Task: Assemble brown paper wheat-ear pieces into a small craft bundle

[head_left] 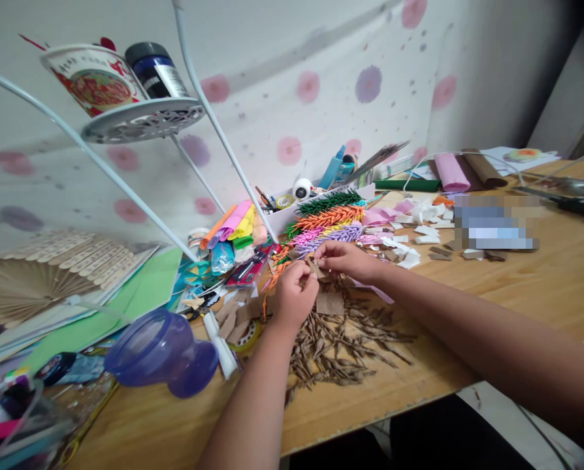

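Pale wall covering (262, 85) with pink and purple dots, wooden table (532, 300)

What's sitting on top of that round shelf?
On the shelf stand a paper cup and a dark blue jar. Red tips show above the cup; its wall hides whatever else is inside.

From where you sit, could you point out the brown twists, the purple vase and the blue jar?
Brown twists (324, 356): head view, middle of the pile.
Purple vase (161, 356): head view, its side.
Blue jar (157, 77): head view, side below lid.
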The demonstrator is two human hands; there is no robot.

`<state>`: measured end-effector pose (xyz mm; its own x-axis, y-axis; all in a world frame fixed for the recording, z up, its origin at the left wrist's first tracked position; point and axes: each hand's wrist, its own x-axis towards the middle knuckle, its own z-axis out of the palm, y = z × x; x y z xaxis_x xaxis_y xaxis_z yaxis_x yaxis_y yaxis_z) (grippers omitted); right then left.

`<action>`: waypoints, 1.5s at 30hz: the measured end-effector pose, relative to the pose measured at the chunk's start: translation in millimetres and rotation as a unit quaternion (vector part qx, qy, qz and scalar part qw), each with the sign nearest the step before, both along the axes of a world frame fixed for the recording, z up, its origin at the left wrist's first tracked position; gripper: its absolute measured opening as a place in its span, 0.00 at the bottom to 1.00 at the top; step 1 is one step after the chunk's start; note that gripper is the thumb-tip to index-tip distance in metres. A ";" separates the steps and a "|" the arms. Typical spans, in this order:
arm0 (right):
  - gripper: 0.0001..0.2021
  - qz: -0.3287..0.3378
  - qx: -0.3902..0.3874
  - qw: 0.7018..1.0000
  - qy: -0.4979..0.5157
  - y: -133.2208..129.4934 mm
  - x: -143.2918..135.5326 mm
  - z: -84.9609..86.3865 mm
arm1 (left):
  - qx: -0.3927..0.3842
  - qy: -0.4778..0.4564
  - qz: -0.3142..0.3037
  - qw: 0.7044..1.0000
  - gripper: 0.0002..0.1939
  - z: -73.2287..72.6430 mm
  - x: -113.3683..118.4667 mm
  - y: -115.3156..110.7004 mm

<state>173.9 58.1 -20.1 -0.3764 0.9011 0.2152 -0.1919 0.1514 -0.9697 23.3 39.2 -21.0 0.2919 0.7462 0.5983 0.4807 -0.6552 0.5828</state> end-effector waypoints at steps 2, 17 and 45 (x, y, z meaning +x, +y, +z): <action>0.08 -0.008 0.022 1.000 -0.012 0.7 -0.1 -0.6 | -0.002 0.005 0.008 1.000 0.08 0.4 0.2 -0.2; 0.08 -0.060 0.084 0.994 -0.039 0.5 -3.9 -4.4 | -0.139 -0.224 -0.083 0.961 0.15 -3.0 6.1 0.8; 0.08 -0.010 0.067 0.995 -0.071 1.9 -0.2 -5.0 | -0.142 -0.054 0.086 0.985 0.07 -2.8 4.5 4.4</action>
